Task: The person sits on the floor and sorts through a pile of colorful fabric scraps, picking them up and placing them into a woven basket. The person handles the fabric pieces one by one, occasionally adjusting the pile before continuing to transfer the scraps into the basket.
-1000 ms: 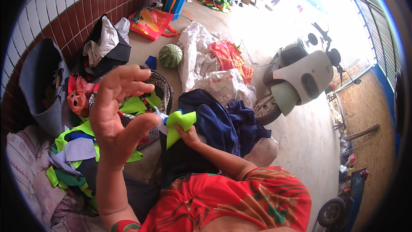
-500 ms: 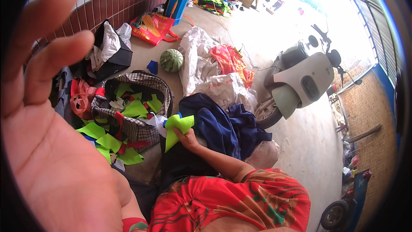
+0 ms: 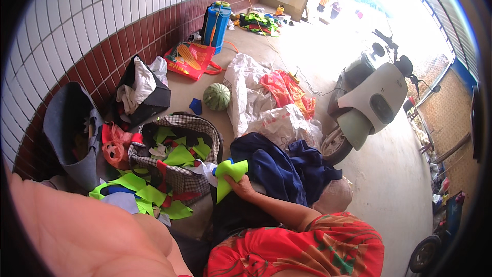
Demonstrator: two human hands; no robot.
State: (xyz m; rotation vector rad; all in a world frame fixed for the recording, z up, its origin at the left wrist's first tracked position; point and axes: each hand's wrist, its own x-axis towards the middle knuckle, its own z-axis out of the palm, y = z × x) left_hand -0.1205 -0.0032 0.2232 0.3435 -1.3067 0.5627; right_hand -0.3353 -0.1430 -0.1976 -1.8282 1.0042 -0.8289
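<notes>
Fingers of the right hand (image 3: 244, 188) are clamped on a lime-green cloth (image 3: 230, 171), just off the right edge of the checked bag (image 3: 192, 182). Left hand (image 3: 87, 220) fills the lower left, palm right at the lens; its fingers run out of view, so can't tell if they hold anything.

Risk 1: that palm hides the near-left floor, so a poor reach there is easy to miss. Risk 2: the cloth is limp and pinched at one side only, with blue edges and a white piece (image 3: 206, 168) poking out next to it; a loose grip could let a layer slide free. Whether the white piece touches the bag's rim, I can't quite make out, but if it does, it could snag on a pull.

Next out: lime scraps (image 3: 151, 193) on the floor by the bag's near edge, more inside it. Same colour as the held cloth, so a dropped piece would likely get lost among them. Navy fabric (image 3: 269, 166) lies right of the hand; a dropped scrap could vanish in its folds.

Farther: watermelon (image 3: 217, 97) beyond the bag's far rim, beside the white sacks (image 3: 246, 90). Round, so a tugged sack might roll it. Scooter (image 3: 376, 105) is well apart on the right, low concern.
</notes>
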